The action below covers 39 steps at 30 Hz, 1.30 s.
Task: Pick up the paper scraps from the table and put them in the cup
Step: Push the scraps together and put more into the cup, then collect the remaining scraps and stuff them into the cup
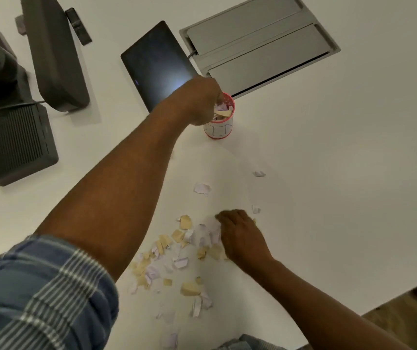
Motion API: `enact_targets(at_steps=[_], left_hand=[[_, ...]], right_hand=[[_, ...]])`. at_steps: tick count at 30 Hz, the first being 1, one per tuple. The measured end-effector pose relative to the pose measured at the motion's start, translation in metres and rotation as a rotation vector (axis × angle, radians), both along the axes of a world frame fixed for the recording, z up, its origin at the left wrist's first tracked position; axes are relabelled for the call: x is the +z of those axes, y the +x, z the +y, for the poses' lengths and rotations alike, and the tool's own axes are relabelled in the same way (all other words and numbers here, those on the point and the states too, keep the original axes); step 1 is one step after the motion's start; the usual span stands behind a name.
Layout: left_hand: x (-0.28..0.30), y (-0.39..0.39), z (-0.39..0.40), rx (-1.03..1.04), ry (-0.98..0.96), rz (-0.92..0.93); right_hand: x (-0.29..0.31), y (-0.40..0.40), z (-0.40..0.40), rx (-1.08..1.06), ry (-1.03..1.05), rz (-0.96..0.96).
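A small white cup (219, 129) with a red rim stands on the white table (328, 160); paper scraps fill its top. My left hand (197, 102) hovers over the cup's left edge, fingers bunched at the scraps in its mouth. A pile of yellow and pale lilac paper scraps (174, 251) lies near the table's front edge. My right hand (240, 234) rests on the pile's right side, fingers curled over some scraps. Single scraps lie apart, one pale scrap (202, 188) above the pile and another small scrap (259, 173) further right.
A dark tablet (155, 64) lies behind the cup, beside a grey cable hatch (258, 44) set in the table. Dark devices (15, 142) and a chair back (53, 54) stand at the left edge. The table's front edge (354, 314) runs at lower right.
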<state>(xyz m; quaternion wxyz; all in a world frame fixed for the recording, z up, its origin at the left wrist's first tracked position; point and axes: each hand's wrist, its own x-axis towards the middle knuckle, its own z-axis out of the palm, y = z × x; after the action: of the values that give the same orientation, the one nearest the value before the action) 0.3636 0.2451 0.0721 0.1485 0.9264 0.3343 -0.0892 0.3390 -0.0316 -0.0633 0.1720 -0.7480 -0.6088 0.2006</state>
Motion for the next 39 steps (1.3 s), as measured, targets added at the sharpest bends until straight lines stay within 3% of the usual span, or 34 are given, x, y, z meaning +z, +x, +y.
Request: enact_targets(at_steps=[5,9,12,17,24,27,31,39], left_hand=[[-0.007,-0.076,-0.036,0.335,-0.016,-0.301],[-0.025,-0.158,-0.092,0.431,-0.006,-0.415],[-0.05,-0.222,-0.137,0.546,-0.065,-0.321],[-0.082,-0.315,-0.215,0.736,-0.109,-0.248],[-0.106,-0.389,-0.289,1.091,-0.193,-0.074],[-0.112,-0.408,-0.301,1.203,-0.257,0.035],[-0.121,-0.416,-0.306,1.204,-0.311,0.051],[-0.122,-0.359,-0.33,1.0,-0.314,-0.01]], right_hand=[[-0.005,0.053,0.019,-0.333,-0.004,0.099],[-0.011,0.093,0.036,-0.344,-0.177,0.073],[-0.014,0.101,0.034,-0.216,-0.273,0.02],[-0.013,0.069,0.009,-0.079,-0.23,-0.026],[-0.014,0.016,-0.058,0.111,-0.284,-0.02],[-0.009,0.017,-0.076,0.016,-0.263,-0.07],[-0.006,0.026,-0.083,-0.158,-0.396,-0.088],[-0.004,-0.02,-0.067,0.078,-0.418,0.048]])
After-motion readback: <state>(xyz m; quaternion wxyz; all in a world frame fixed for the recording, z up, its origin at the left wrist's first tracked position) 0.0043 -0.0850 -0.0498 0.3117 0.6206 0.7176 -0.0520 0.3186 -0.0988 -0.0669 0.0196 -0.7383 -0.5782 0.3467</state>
